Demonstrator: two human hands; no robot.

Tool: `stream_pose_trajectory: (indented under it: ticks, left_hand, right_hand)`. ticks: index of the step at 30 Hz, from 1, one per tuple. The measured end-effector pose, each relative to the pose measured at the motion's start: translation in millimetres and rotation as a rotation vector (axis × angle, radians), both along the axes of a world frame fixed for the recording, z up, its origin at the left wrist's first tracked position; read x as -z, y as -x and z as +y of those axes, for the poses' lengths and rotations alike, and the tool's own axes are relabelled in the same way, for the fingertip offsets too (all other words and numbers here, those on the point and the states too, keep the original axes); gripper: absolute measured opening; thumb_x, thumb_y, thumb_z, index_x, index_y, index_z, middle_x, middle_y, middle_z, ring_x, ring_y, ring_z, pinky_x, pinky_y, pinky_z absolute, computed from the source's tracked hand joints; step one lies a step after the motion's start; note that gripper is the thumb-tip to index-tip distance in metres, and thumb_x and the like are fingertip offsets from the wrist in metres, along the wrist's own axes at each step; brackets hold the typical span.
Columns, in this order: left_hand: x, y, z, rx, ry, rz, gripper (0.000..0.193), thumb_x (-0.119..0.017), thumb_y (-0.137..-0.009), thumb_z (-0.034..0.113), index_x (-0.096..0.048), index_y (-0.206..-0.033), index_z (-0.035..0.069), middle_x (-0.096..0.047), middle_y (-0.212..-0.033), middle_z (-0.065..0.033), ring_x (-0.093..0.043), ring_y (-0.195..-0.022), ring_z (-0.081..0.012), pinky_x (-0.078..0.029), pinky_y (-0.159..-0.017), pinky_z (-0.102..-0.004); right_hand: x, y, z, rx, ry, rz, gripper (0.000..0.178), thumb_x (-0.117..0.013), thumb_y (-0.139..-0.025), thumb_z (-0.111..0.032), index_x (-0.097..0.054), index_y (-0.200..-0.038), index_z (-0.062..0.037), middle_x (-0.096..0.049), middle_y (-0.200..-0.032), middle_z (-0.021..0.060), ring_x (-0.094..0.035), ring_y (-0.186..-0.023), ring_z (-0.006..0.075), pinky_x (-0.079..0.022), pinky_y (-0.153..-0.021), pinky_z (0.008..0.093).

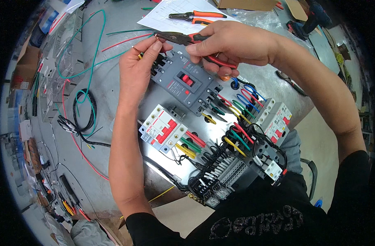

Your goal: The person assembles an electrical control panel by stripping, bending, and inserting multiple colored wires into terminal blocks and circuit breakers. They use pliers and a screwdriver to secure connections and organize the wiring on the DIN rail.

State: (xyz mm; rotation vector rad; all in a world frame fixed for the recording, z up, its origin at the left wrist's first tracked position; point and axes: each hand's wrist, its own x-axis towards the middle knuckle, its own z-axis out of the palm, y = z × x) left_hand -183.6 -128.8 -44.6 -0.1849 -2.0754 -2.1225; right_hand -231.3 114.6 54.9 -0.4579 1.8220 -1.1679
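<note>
My right hand (232,45) is closed round the red-and-black handles of a pair of pliers (177,38), whose dark jaws point left. At the jaw tips, the thumb and forefinger of my left hand (140,63) pinch the end of a wire; a small copper-coloured tip shows there. The jaws meet or nearly touch that tip; I cannot tell how firmly. Just below both hands sits a large grey circuit breaker (183,84) with a red toggle, on a metal mounting plate. The wire's run is partly hidden by my left fingers.
A white breaker (163,129) with red levers and another white breaker (277,123) stand on the plate, near bundled wires and a terminal strip (232,172). Orange-handled wire strippers (195,16) lie on paper. Green wire (93,61) loops leftward; a cordless drill (312,20) lies far right.
</note>
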Motion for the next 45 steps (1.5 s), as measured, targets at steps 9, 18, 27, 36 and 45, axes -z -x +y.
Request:
stream_pose_trajectory:
  ticks: [9, 18, 27, 36, 45]
  left_hand:
    - [0.6, 0.1, 0.2, -0.015, -0.032, 0.003, 0.025, -0.068, -0.105, 0.017, -0.074, -0.120, -0.002, -0.079, -0.106, -0.0101, -0.070, -0.096, -0.0115, -0.055, -0.088, -0.0260]
    - [1.7, 2.0, -0.5, 0.019, -0.043, 0.005, 0.024, -0.067, -0.105, 0.017, -0.074, -0.120, 0.000, -0.079, -0.107, -0.0087, -0.069, -0.099, -0.0112, -0.054, -0.091, -0.0270]
    - [3.8, 2.4, -3.9, 0.021, -0.070, -0.024, 0.022, -0.067, -0.104, 0.017, -0.075, -0.117, 0.000, -0.079, -0.105, -0.0084, -0.070, -0.097, -0.0115, -0.054, -0.089, -0.0274]
    - [2.8, 4.5, -1.9, 0.022, -0.095, -0.024, 0.022, -0.066, -0.105, 0.017, -0.074, -0.117, 0.000, -0.079, -0.105, -0.0093, -0.070, -0.096, -0.0112, -0.056, -0.086, -0.0268]
    - [2.9, 6.2, -1.1, -0.009, -0.111, -0.067, 0.024, -0.065, -0.106, 0.018, -0.073, -0.120, 0.001, -0.078, -0.108, -0.0100, -0.070, -0.096, -0.0114, -0.054, -0.088, -0.0261]
  right_hand:
    - [-16.2, -13.4, -14.4, -0.041, -0.275, 0.492, 0.037, -0.064, -0.103, -0.035, -0.067, -0.095, 0.0010, -0.064, -0.072, 0.0055, -0.063, -0.057, 0.0162, -0.053, -0.050, 0.0329]
    - [1.7, 11.3, -3.9, 0.018, 0.100, -0.458, 0.040, -0.060, -0.108, -0.039, -0.070, -0.116, -0.0019, -0.072, -0.081, 0.0076, -0.072, -0.064, 0.0178, -0.060, -0.057, 0.0329]
    - [-10.5, -9.9, -14.0, 0.059, -0.006, -0.058, 0.032, -0.061, -0.106, -0.033, -0.065, -0.107, -0.0015, -0.064, -0.069, 0.0048, -0.059, -0.048, 0.0123, -0.047, -0.041, 0.0292]
    - [-25.8, -15.4, -21.0, 0.017, -0.209, 0.261, 0.034, -0.064, -0.103, -0.032, -0.064, -0.107, 0.0010, -0.064, -0.072, 0.0041, -0.068, -0.056, 0.0151, -0.052, -0.048, 0.0289]
    - [-37.9, 10.7, 20.7, -0.252, -0.288, 0.565, 0.025, -0.059, -0.105, -0.028, -0.068, -0.117, -0.0083, -0.074, -0.102, 0.0163, -0.073, -0.092, 0.0353, -0.055, -0.079, 0.0494]
